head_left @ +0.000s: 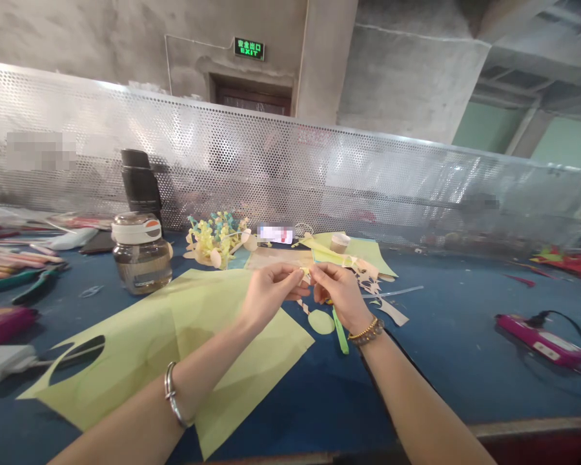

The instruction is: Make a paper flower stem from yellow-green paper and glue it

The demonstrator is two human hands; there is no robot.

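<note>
My left hand (270,290) and my right hand (339,292) meet over the middle of the table, thumbs and fingertips pinched. Between them is a small pale yellow piece (305,272), apparently paper; the fingers hide most of it. Under my left forearm lies a large light green paper sheet (223,323) with a cut-out hole at its left. Just below the hands are a pale green paper oval (321,321) and a bright green strip-like tool (340,332), partly behind my right hand. Cut paper scraps (368,279) lie beyond my right hand.
A cluster of yellow and teal paper flowers (215,239) stands behind the sheet. To its left are a water bottle (142,255) and a black flask (141,181). A magenta device (542,341) with a cable sits at right. A perforated metal panel (271,168) borders the blue table's back.
</note>
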